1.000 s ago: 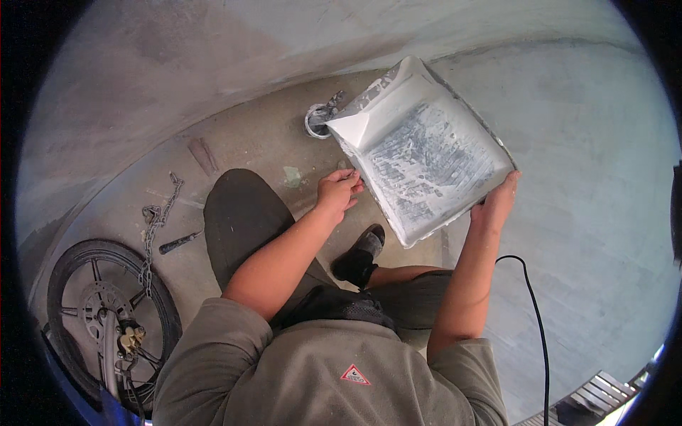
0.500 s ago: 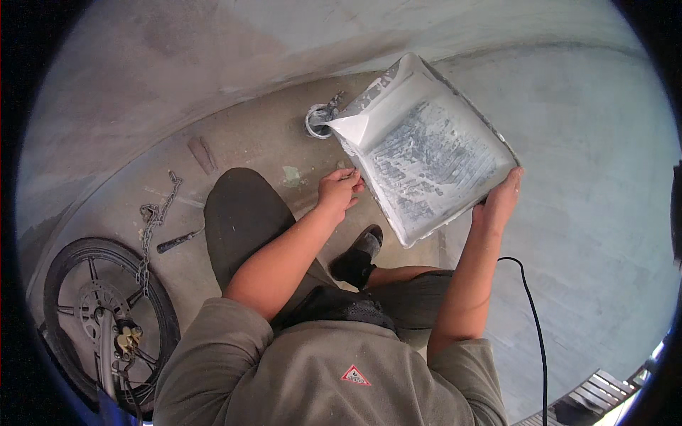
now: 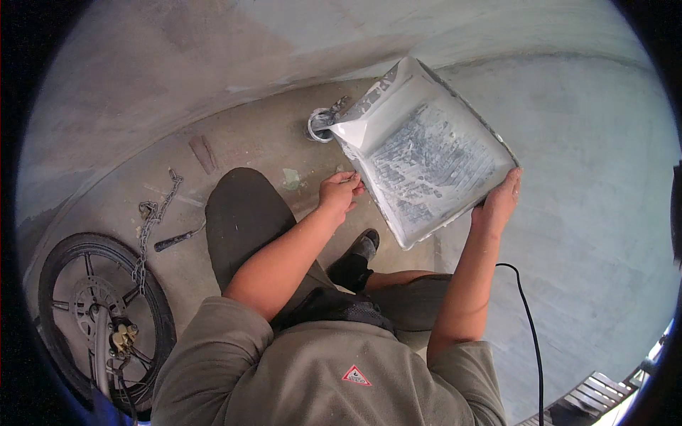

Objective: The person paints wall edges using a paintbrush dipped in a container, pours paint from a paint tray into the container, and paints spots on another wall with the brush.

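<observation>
A paint tray [image 3: 383, 202] is held tilted in front of me, its inside coated with wet white paint [image 3: 353, 130] that pools toward the far left corner. That corner hangs over the rim of a small paint-smeared cup [image 3: 310, 129] on the floor, and white paint reaches down into it. My left hand [image 3: 341, 192] pinches the tray's left edge between thumb and fingers. On the right, my right hand [image 3: 499, 197] grips the near right corner, with the fingers partly hidden under it. A dark, paint-stained brush-like tool [image 3: 339, 105] sticks out of the cup.
A motorcycle wheel [image 3: 50, 273] stands at the left, with a metal chain [image 3: 158, 216] beside it. A dark-handled tool [image 3: 174, 240] lies near my knee. Concrete walls [image 3: 213, 50] curve behind. A black cable [image 3: 531, 319] runs at the right, above slatted wood [image 3: 597, 390].
Paint at the tray's far left corner has come forward and now runs into the cup. Both hands keep their grip on the tray, which stays nearly in place.
</observation>
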